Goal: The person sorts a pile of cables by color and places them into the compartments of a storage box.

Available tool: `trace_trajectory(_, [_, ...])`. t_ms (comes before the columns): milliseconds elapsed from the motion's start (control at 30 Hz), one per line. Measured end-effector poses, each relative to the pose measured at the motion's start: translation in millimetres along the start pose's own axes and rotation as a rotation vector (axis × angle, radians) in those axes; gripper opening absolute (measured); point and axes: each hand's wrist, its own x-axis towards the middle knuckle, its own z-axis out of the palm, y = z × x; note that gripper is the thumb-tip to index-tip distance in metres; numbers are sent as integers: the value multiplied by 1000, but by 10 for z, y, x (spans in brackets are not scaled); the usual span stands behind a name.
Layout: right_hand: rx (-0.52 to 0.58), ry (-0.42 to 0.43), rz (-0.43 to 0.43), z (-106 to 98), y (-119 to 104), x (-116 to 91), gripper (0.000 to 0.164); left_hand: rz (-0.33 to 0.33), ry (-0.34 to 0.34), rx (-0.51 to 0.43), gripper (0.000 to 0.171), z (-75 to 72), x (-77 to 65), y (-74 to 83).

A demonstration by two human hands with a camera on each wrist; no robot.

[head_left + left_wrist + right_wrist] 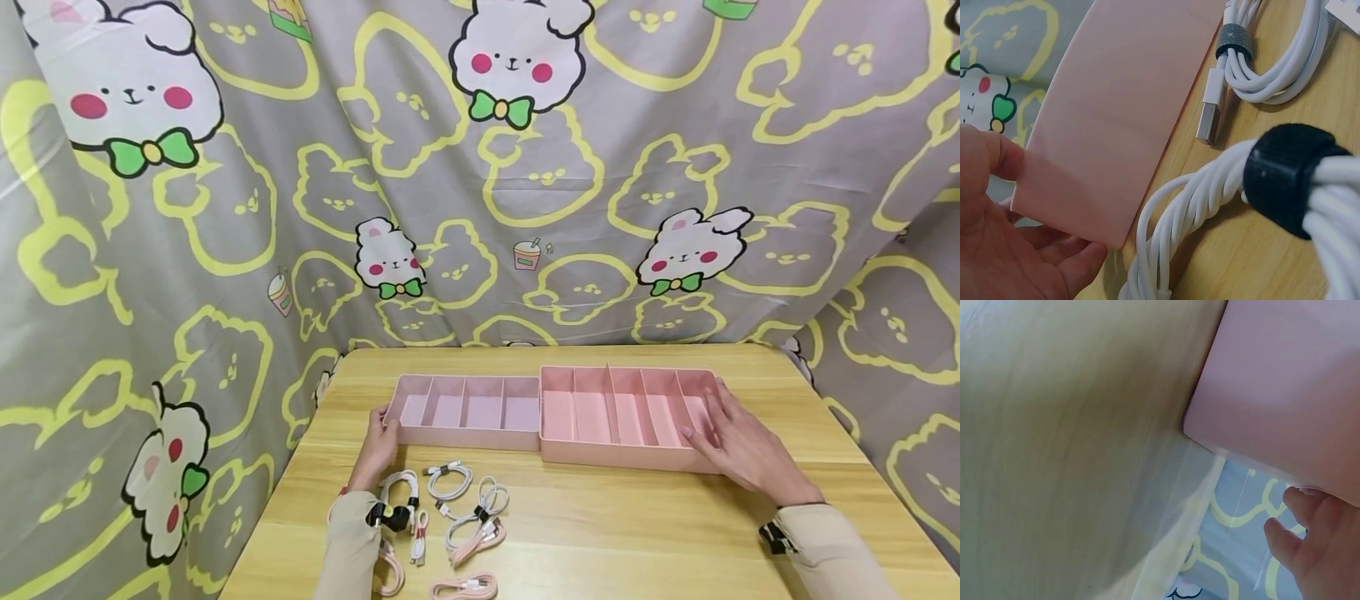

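Note:
Two divided organizer boxes stand end to end on the table. The pale pink box (472, 437) is on the left, the deeper pink box (622, 455) on the right, and their ends meet in the head view. My left hand (380, 446) grips the left end of the pale box, thumb at the rim and fingers (1082, 265) curled at its lower end. At the far right end, my right hand (750, 446) holds the pink box, the thumb over its front rim and the other fingers along the end wall. All visible compartments hold nothing but their dividers.
Several coiled cables lie in front of the pale box: a white cable with a grey strap (1235, 44), a thick white bundle with a black strap (1285, 181) by the left wrist, and a pink cable (465, 587). A patterned curtain (525, 183) hangs behind the wooden table (637, 533).

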Motion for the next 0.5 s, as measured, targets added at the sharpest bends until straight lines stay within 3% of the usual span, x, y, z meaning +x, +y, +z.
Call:
trace_trajectory(233, [-15,14,-9,5,12,1,92,5,-16,-12,54,-13,3,-3])
trace_trajectory(500, [-6,11,-8,-4,-5,-1,89,22,-27,71,57,-72,-57,15])
